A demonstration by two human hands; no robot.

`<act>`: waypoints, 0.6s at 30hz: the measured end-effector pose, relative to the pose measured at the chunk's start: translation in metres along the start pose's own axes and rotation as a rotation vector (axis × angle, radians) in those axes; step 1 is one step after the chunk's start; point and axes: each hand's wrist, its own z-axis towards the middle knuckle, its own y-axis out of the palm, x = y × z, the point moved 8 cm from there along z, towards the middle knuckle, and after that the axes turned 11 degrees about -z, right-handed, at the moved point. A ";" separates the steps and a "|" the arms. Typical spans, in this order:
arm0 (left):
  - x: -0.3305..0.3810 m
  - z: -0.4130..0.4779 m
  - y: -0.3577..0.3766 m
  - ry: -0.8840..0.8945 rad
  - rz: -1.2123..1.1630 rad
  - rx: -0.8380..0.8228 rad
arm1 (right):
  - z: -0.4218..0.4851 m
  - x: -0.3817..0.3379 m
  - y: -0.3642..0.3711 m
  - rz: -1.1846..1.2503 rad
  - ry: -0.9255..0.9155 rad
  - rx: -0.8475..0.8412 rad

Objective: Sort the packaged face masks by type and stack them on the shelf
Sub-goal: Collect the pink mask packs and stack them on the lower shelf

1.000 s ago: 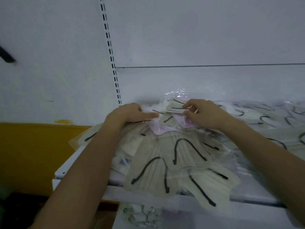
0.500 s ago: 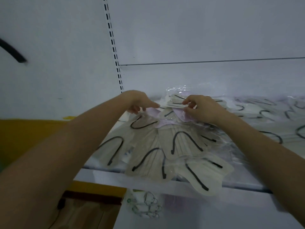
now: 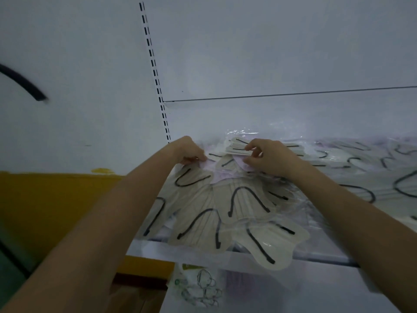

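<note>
I'm looking down at a white shelf (image 3: 180, 248) with a loose heap of packaged masks (image 3: 243, 206) spread over it, beige pieces in clear wrap with black ear loops, fanned out so that the nearest ones hang over the shelf's near edge. My left hand (image 3: 189, 151) is at the far left of the heap, fingers curled down on the far edge of a beige mask packet (image 3: 191, 179), pinching it as far as I can make out. My right hand (image 3: 268, 157) is just right of it, thumb and fingers grasping a thin stack of masks (image 3: 238, 148) lifted a little off the heap, with a pale lilac mask (image 3: 241, 163) showing right beneath the thumb. More wrapped masks (image 3: 372, 168) run along the shelf to the far right, lying flat and overlapping, and the wrap is glaring, so I can't sort out types over there. Behind the shelf stands a white back panel (image 3: 270, 53) with a thin dark seam (image 3: 293, 94) across it, and a slotted upright (image 3: 155, 80) runs down its left side to the shelf's far left corner. Left of that is a white wall (image 3: 67, 64) with a yellow band (image 3: 45, 199) along its lower part, and a black cable (image 3: 22, 82) curves in at the left edge. Below the shelf's near edge I can see a clear bag (image 3: 198, 288) with thin looped shapes inside, too dim to identify.
</note>
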 end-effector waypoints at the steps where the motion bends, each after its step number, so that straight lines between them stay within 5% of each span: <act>1: 0.003 -0.002 -0.002 0.027 -0.086 0.011 | 0.000 0.001 0.001 -0.001 0.009 0.003; 12: 0.025 -0.023 -0.085 0.469 -0.642 0.392 | -0.002 0.004 0.004 0.051 -0.010 -0.098; 18: -0.002 -0.024 -0.103 0.475 -0.859 0.593 | -0.015 -0.008 0.003 0.192 -0.135 -0.301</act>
